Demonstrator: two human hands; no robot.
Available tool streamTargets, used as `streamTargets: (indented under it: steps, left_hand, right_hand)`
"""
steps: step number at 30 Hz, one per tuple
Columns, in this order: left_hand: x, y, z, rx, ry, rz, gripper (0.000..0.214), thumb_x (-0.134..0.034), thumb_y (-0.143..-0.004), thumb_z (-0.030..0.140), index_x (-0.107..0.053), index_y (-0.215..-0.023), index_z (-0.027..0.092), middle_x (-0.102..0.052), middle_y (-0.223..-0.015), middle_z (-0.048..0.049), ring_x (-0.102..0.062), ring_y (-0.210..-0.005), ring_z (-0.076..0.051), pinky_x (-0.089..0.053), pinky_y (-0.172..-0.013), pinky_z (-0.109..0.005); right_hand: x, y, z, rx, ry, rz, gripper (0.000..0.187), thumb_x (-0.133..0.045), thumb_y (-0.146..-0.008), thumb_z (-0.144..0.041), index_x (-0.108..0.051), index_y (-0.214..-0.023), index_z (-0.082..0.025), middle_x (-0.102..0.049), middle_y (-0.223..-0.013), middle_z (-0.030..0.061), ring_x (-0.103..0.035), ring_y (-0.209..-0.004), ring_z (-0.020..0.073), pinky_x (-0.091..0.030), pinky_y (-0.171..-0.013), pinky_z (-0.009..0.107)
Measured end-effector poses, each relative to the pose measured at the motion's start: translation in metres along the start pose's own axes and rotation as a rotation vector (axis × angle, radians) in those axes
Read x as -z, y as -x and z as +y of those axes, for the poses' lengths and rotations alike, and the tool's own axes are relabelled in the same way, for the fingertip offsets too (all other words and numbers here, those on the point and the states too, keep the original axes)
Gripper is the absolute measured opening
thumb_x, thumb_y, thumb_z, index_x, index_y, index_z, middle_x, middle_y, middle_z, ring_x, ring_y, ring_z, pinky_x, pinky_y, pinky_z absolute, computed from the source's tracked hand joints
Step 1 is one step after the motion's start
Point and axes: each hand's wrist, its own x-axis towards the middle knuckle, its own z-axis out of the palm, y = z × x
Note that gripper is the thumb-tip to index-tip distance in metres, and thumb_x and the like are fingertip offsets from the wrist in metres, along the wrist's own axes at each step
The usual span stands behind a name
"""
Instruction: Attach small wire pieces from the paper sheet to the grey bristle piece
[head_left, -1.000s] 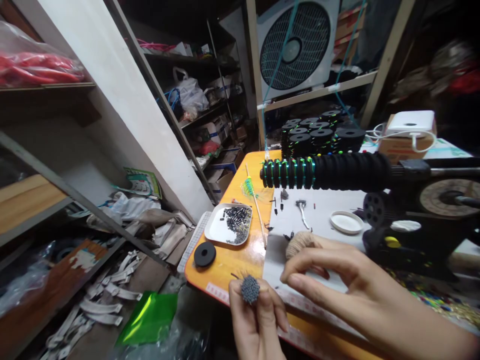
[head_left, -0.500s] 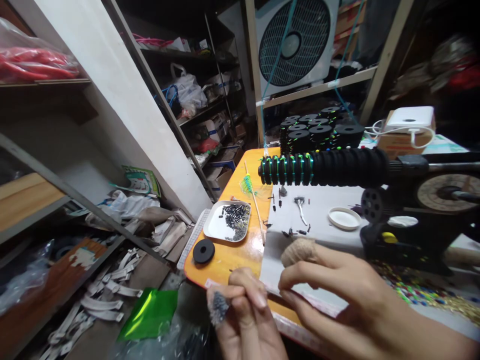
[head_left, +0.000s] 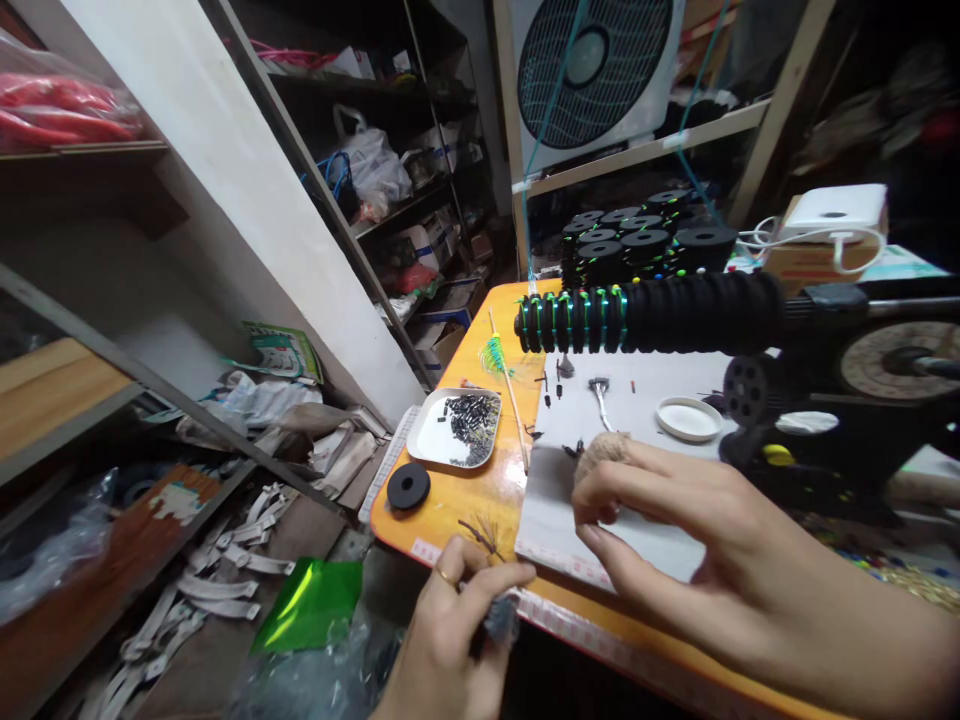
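- My left hand (head_left: pixel 442 650) sat lowest in view, at the table's near edge, its fingers curled tight around a grey bundle (head_left: pixel 499 618) of thin, bristly pieces; only the stubby end showed past the thumb.
- My right hand (head_left: pixel 720 545) lay flat and loose over the white sheet (head_left: pixel 645 420), fingers spread and lightly bent, the forefinger capped by a rough, beige woven cot (head_left: pixel 600 452). Whether the fingertips pinched anything small I could not tell.
- A few loose strands (head_left: pixel 484 530) lay on the glossy orange table (head_left: pixel 480 495) just beyond my left hand.
- Left of them sat a flat black disc (head_left: pixel 408 487) with a centre hole.
- Behind the disc stood a shallow white tray (head_left: pixel 461 428) with rounded corners, holding a heap of small dark cylinders.
- A thin stick (head_left: pixel 510 400) with a green-yellow tuft lay along the sheet's left edge.
- On the sheet were scattered dark bits, a small metal tool (head_left: pixel 600 395) and a round white lid (head_left: pixel 688 418).
- Above it ran a ribbed black roller (head_left: pixel 660 315), horizontal, wound with shiny green bands at its left end and joined to a dark machine (head_left: pixel 847 400) on the right.
- Farther back stood stacks of black spools (head_left: pixel 637 245).
- Farthest, a white box fan (head_left: pixel 592 70) with a round grille stood on a shelf.
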Motion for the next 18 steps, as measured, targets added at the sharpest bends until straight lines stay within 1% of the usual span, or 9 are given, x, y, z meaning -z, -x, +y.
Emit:
streamTargets:
  steps: [1, 2, 3, 5, 7, 9, 12, 15, 18]
  left_hand:
    - [-0.001, 0.000, -0.006, -0.042, -0.100, -0.102, 0.047, -0.048, -0.086, 0.000, -0.070, -0.119, 0.024, -0.060, -0.092, -0.0086, -0.062, -0.084, -0.022, -0.056, -0.077, -0.034]
    - [0.000, -0.002, -0.012, -0.077, -0.201, -0.169, 0.056, -0.044, -0.083, -0.004, -0.066, -0.127, 0.024, -0.061, -0.098, -0.0107, -0.064, -0.088, -0.023, -0.057, -0.078, -0.036]
    - [0.001, -0.005, -0.017, -0.101, -0.290, -0.203, 0.059, -0.042, -0.082, -0.006, -0.066, -0.128, 0.023, -0.062, -0.102, -0.0121, -0.065, -0.091, -0.024, -0.058, -0.078, -0.037]
    - [0.006, -0.013, -0.024, -0.125, -0.404, -0.205, 0.050, -0.044, -0.083, -0.005, -0.071, -0.115, 0.021, -0.063, -0.099, -0.0115, -0.067, -0.087, -0.024, -0.058, -0.074, -0.036]
    - [0.010, -0.020, -0.025, -0.126, -0.398, -0.151, 0.036, -0.048, -0.086, -0.001, -0.074, -0.099, 0.020, -0.062, -0.094, -0.0096, -0.067, -0.078, -0.021, -0.057, -0.068, -0.032]
    - [0.013, -0.025, -0.018, -0.066, -0.265, -0.054, 0.024, -0.056, -0.088, 0.005, -0.075, -0.091, 0.021, -0.062, -0.097, -0.0091, -0.068, -0.080, -0.020, -0.057, -0.069, -0.029]
    - [0.008, -0.028, 0.001, 0.144, 0.099, 0.112, 0.011, -0.068, -0.089, 0.019, -0.073, -0.079, 0.021, -0.068, -0.097, -0.0082, -0.069, -0.089, -0.021, -0.056, -0.074, -0.027]
    - [-0.006, -0.029, 0.023, 0.377, 0.413, 0.204, 0.017, -0.074, -0.086, 0.029, -0.070, -0.072, 0.020, -0.073, -0.079, -0.0030, -0.069, -0.078, -0.018, -0.054, -0.074, -0.024]
    - [-0.024, -0.028, 0.037, 0.476, 0.590, 0.302, 0.021, -0.079, -0.082, 0.033, -0.069, -0.070, 0.019, -0.069, -0.069, 0.0012, -0.064, -0.068, -0.014, -0.051, -0.069, -0.021]
  right_hand:
    - [0.000, 0.000, 0.000, -0.008, -0.004, -0.010, 0.014, -0.056, -0.088, -0.009, -0.058, -0.088, -0.023, -0.064, -0.079, 0.0012, -0.061, -0.069, 0.0142, -0.050, -0.060, 0.024]
    - [0.000, 0.000, 0.000, -0.015, -0.010, -0.018, 0.013, -0.056, -0.088, -0.010, -0.059, -0.087, -0.022, -0.063, -0.077, 0.0009, -0.060, -0.068, 0.0140, -0.049, -0.060, 0.024]
    - [0.000, 0.000, 0.000, -0.022, -0.016, -0.031, 0.013, -0.055, -0.089, -0.010, -0.059, -0.086, -0.022, -0.063, -0.077, 0.0009, -0.060, -0.067, 0.0139, -0.049, -0.060, 0.025]
    - [0.000, 0.000, 0.001, -0.039, -0.024, -0.054, 0.013, -0.054, -0.091, -0.011, -0.060, -0.085, -0.021, -0.062, -0.077, 0.0011, -0.060, -0.068, 0.0137, -0.049, -0.061, 0.025]
    - [0.000, 0.000, 0.003, -0.056, -0.038, -0.074, 0.013, -0.053, -0.094, -0.013, -0.060, -0.086, -0.020, -0.063, -0.079, 0.0015, -0.060, -0.070, 0.0133, -0.049, -0.062, 0.025]
    - [-0.002, 0.000, 0.003, -0.077, -0.051, -0.085, 0.013, -0.051, -0.097, -0.014, -0.059, -0.089, -0.020, -0.062, -0.081, 0.0016, -0.059, -0.070, 0.0130, -0.048, -0.062, 0.024]
    - [-0.005, 0.001, 0.000, -0.093, -0.078, -0.082, 0.013, -0.050, -0.098, -0.015, -0.059, -0.090, -0.020, -0.062, -0.080, 0.0014, -0.058, -0.069, 0.0127, -0.049, -0.062, 0.024]
    - [-0.007, 0.002, -0.004, -0.077, -0.126, -0.063, 0.014, -0.053, -0.095, -0.012, -0.063, -0.089, -0.020, -0.065, -0.081, 0.0019, -0.060, -0.071, 0.0124, -0.049, -0.064, 0.022]
    - [-0.009, 0.004, -0.004, -0.080, -0.156, -0.041, 0.015, -0.056, -0.093, -0.011, -0.068, -0.088, -0.020, -0.065, -0.079, 0.0025, -0.061, -0.071, 0.0125, -0.047, -0.061, 0.022]
